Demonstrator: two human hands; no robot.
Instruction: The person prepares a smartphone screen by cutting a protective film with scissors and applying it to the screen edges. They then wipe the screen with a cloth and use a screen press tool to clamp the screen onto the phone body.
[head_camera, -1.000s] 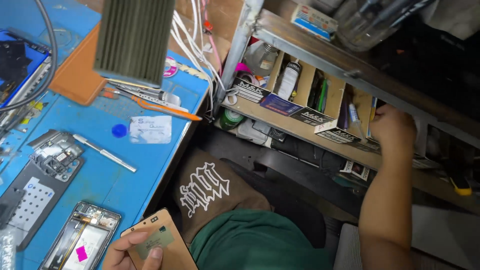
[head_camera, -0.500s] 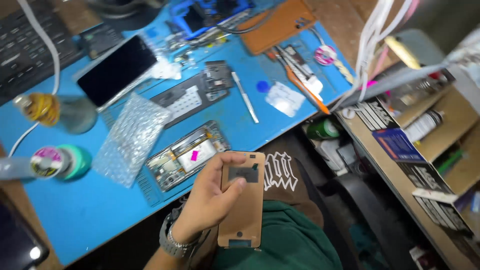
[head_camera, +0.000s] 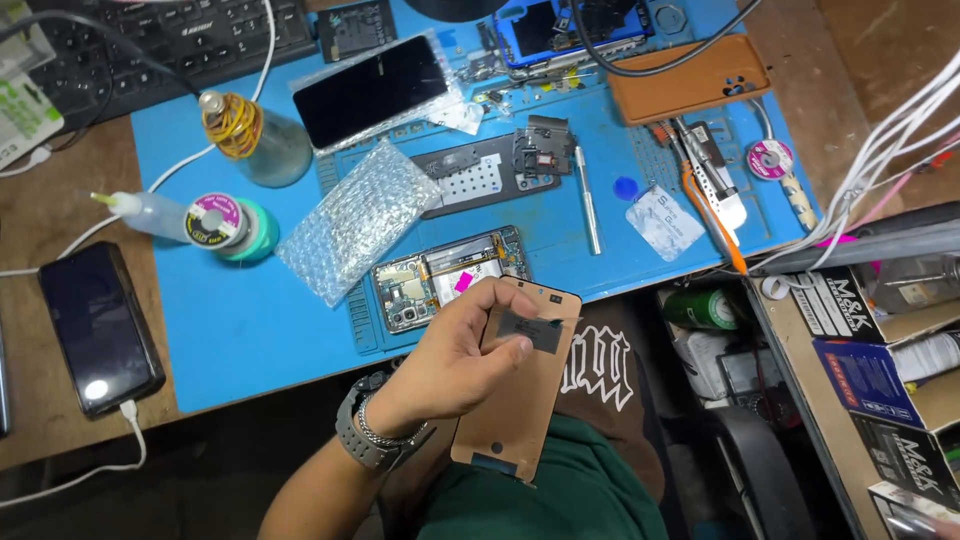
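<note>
- A blue mat (head_camera: 250, 330) is spread over the table (head_camera: 60, 440), and most of the parts are laid on it.
- A black keyboard (head_camera: 170, 35) is seen at the top left edge, partly off the mat.
- A dark phone (head_camera: 98, 328) is laid on the bare table left of the mat, with a white cable plugged into its lower end.
- A copper-coloured panel (head_camera: 520, 410) is held upright over the lap, just below the mat's near edge; its inner side with a dark patch is turned to the camera.
- The left hand (head_camera: 465, 360) is closed around the panel, with the thumb pressed on the dark patch and a watch worn at the wrist.
- An opened phone frame (head_camera: 445, 278) is laid on the mat just above that hand.
- A bubble-wrap bag (head_camera: 345, 220) is placed left of the frame, touching it.
- A metal tool (head_camera: 588, 200) is laid right of the frame.
- The right hand is not seen.
</note>
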